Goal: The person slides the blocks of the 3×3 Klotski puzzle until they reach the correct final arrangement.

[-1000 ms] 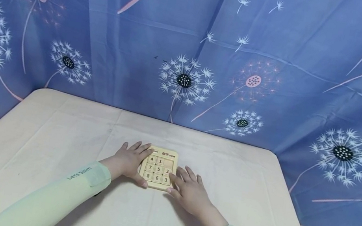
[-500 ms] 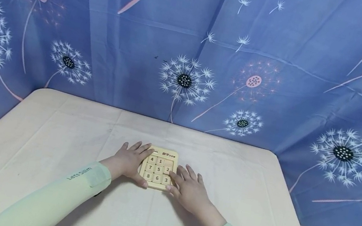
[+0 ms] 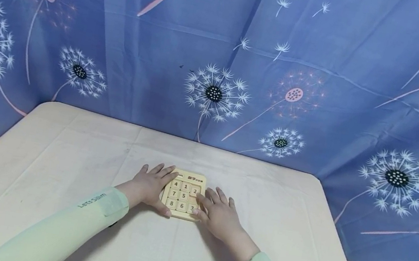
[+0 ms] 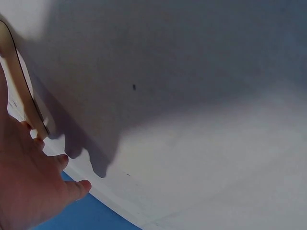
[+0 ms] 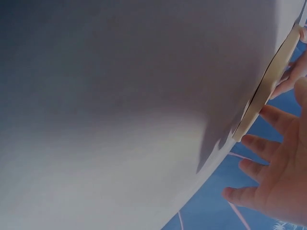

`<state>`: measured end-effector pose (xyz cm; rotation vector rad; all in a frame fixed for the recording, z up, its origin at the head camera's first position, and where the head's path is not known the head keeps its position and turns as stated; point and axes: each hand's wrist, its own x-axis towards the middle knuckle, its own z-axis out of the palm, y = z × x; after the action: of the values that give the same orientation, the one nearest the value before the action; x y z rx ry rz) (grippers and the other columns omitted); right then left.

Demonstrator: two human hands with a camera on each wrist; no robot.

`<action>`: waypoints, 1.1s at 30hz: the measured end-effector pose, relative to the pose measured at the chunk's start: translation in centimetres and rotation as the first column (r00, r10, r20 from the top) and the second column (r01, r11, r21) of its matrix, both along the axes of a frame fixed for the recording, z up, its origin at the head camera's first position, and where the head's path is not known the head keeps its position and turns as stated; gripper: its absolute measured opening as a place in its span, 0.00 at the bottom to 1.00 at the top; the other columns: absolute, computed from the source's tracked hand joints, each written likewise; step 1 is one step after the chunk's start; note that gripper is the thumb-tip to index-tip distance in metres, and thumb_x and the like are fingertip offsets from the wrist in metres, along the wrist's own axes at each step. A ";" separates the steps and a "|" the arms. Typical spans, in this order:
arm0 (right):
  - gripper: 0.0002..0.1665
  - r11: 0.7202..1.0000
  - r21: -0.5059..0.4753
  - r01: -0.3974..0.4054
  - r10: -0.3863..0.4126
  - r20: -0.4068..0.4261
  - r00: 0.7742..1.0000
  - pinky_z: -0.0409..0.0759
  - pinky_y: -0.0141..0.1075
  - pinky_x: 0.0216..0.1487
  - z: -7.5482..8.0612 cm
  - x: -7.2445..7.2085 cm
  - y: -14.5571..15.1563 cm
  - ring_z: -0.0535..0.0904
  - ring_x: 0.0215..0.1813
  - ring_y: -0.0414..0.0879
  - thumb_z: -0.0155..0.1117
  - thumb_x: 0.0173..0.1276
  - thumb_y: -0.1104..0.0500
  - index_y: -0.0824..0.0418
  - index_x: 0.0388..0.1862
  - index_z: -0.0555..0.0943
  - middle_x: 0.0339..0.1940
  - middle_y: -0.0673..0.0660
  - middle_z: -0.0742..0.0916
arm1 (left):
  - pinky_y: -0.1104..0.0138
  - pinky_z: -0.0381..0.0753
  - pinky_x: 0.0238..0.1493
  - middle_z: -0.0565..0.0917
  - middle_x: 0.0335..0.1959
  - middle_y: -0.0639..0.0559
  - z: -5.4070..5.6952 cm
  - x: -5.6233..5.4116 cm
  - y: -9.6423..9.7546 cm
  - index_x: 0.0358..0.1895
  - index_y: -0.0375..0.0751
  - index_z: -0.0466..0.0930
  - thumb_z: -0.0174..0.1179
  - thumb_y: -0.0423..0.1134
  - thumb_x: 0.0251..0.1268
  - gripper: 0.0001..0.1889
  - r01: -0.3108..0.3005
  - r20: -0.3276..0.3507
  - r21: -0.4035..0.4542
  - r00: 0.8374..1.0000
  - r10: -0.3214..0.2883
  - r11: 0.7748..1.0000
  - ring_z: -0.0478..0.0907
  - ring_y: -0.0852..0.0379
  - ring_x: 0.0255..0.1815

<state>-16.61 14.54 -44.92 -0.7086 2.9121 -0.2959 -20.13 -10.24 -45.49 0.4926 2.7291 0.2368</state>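
Note:
A pale yellow number sliding puzzle (image 3: 180, 214) lies flat on the table in the head view. Its rows read 4, 1, 2, then 7, 5 and a gap, then 8, 6, 3. My left hand (image 3: 149, 186) holds the board's left side, thumb at the lower edge, a finger over the upper corner. The right hand (image 3: 222, 217) is at the right edge, its index fingertip just below the 2 tile (image 3: 194, 191). Its thumb tip rests by the 3 tile (image 3: 191, 208), partly covering it. Both wrist views show the board edge-on, with the right fingers (image 5: 256, 146) spread beside it.
A cream-covered table (image 3: 87, 142) lies beneath the board. Behind and at both sides hangs a blue curtain (image 3: 161, 71) with dandelion prints. Light green sleeves (image 3: 73, 223) cover both forearms.
The 2 tile has slid up from the middle row into the top right slot, leaving a gap below it. My right index finger and thumb have moved slightly with it; the left hand stays put.

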 end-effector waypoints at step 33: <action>0.33 1.000 -0.004 0.005 -0.005 0.071 0.997 0.62 0.72 0.77 0.1 -1.2 0.2 0.59 0.83 0.68 0.53 0.78 0.39 0.52 0.74 0.74 0.79 0.65 0.71 | 0.34 0.49 0.83 0.48 0.87 0.48 0.2 0.0 0.0 0.83 0.47 0.51 0.72 0.75 0.43 0.66 0.008 0.015 -0.005 1.000 -0.008 1.000 0.46 0.38 0.87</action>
<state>-17.85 14.70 -44.82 -0.6770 2.8480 -0.3216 -20.14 -10.28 -45.28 0.4977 2.7118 0.2310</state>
